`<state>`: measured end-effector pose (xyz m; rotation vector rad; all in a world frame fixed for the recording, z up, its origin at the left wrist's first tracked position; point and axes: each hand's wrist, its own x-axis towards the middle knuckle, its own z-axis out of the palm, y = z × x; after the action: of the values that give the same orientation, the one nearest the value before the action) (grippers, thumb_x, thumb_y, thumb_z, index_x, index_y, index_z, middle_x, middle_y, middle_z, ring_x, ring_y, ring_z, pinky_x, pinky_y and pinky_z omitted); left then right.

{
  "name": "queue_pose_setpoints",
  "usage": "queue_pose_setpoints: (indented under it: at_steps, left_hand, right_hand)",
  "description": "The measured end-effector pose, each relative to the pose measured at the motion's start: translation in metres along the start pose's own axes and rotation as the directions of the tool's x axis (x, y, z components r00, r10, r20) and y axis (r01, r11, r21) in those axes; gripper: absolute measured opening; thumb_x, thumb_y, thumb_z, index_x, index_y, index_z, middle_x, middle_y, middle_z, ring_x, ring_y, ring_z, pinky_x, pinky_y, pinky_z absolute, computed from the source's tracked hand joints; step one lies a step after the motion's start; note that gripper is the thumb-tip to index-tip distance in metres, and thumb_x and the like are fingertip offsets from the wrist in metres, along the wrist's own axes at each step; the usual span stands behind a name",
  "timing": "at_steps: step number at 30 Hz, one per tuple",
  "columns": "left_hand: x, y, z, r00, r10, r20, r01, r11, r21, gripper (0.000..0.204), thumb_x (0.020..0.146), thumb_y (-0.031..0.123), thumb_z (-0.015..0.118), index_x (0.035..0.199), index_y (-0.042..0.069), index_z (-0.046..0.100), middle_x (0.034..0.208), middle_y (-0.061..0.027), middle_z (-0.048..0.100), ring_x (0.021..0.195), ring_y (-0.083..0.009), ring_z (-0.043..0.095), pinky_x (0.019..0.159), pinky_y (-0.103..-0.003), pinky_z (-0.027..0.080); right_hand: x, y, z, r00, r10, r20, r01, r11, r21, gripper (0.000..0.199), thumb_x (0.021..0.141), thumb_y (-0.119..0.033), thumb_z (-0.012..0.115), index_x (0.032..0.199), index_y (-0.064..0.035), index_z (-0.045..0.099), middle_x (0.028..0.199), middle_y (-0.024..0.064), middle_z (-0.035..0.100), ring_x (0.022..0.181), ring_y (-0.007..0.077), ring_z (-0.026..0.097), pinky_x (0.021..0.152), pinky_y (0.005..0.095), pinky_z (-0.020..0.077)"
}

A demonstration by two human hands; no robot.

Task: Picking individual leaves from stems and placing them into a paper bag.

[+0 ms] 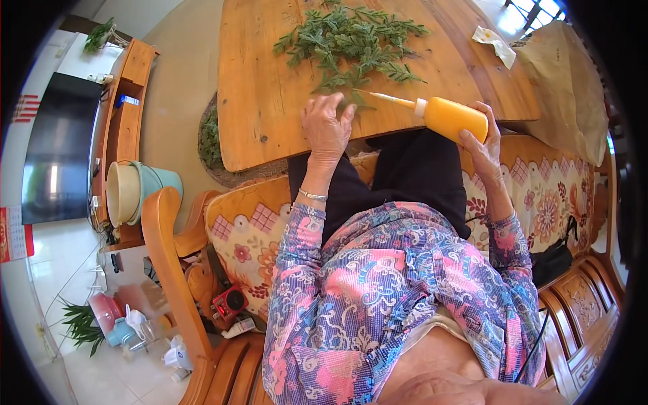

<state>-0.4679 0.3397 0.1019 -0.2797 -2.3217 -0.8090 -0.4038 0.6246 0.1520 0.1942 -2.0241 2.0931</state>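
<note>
My right hand (pixel 482 138) is wrapped round a yellow squeeze bottle (pixel 456 120) with a pale collar. The bottle lies tilted over the table's near edge, its long thin nozzle pointing left. My left hand (pixel 326 128) is closed, with thumb and fingertips drawn together by a small green sprig (pixel 361 102). The sprig is a little blurred and appears pinched there; its stem end is hidden. Close to the sprig is the nozzle's tip; I cannot tell whether they touch. Beyond both hands lies a loose pile of green leafy sprigs (pixel 351 44) on the wooden table (pixel 256 88).
A crumpled white tissue (pixel 495 46) lies at the table's far right, beside a large brown paper bag (pixel 563 88). More greenery (pixel 210 138) sits low by the table's left edge. A bucket (pixel 125 192) stands left of the wooden bench, and a red radio (pixel 229 302) rests on it.
</note>
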Motion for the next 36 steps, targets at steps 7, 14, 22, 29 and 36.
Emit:
queue_pose_setpoints:
  at_steps: [7,14,22,29,36]
  left_hand:
    - [-0.003,-0.002,0.001,0.997,0.050,-0.062,-0.050,0.999,0.007,0.015,0.073,0.018,0.071,0.086,0.013,0.067,0.083,0.0008,0.063,0.079,-0.0196,0.052,0.076,-0.032,0.039]
    - [-0.004,0.002,-0.002,0.997,0.046,-0.065,-0.044,0.998,0.038,0.012,0.073,0.015,0.071,0.084,0.013,0.068,0.086,0.0012,0.064,0.080,-0.0191,0.053,0.078,-0.031,0.039]
    - [-0.009,0.007,-0.008,0.994,0.085,-0.063,-0.079,0.992,0.100,0.013,0.073,0.014,0.073,0.085,0.009,0.071,0.090,-0.0009,0.067,0.082,-0.0187,0.056,0.078,-0.030,0.043]
    - [-0.012,0.004,-0.004,0.991,0.105,-0.083,-0.096,0.990,0.103,0.012,0.072,0.013,0.071,0.083,0.011,0.069,0.091,0.0006,0.066,0.084,-0.0197,0.055,0.080,-0.032,0.040]
    - [-0.012,0.004,-0.004,0.989,0.116,-0.088,-0.107,0.990,0.092,0.011,0.071,0.011,0.070,0.083,0.012,0.068,0.090,0.0010,0.065,0.084,-0.0201,0.055,0.081,-0.032,0.040]
  right_hand:
    - [0.007,-0.003,0.003,1.000,-0.004,0.014,0.006,0.986,-0.166,0.050,0.075,-0.021,0.075,0.116,-0.0087,0.049,0.099,0.0068,0.052,0.074,0.0128,0.051,0.060,0.0212,0.0460]
    - [0.017,-0.002,0.009,0.992,-0.094,0.080,0.112,0.956,-0.272,0.048,0.074,-0.015,0.073,0.115,-0.0074,0.049,0.101,0.0070,0.051,0.080,0.0154,0.051,0.072,0.0249,0.0446]
    - [0.019,-0.010,0.019,0.981,-0.146,0.125,0.179,0.931,-0.319,0.046,0.074,-0.010,0.071,0.114,-0.0063,0.049,0.100,0.0072,0.052,0.084,0.0169,0.050,0.075,0.0268,0.0444]
    - [0.020,-0.010,0.020,0.980,-0.146,0.136,0.187,0.911,-0.367,0.045,0.074,-0.009,0.071,0.113,-0.0062,0.049,0.097,0.0070,0.053,0.081,0.0163,0.051,0.073,0.0266,0.0446]
    - [0.021,-0.010,0.021,0.978,-0.166,0.124,0.199,0.922,-0.333,0.045,0.074,-0.010,0.072,0.113,-0.0066,0.049,0.094,0.0069,0.054,0.078,0.0163,0.051,0.072,0.0266,0.0450]
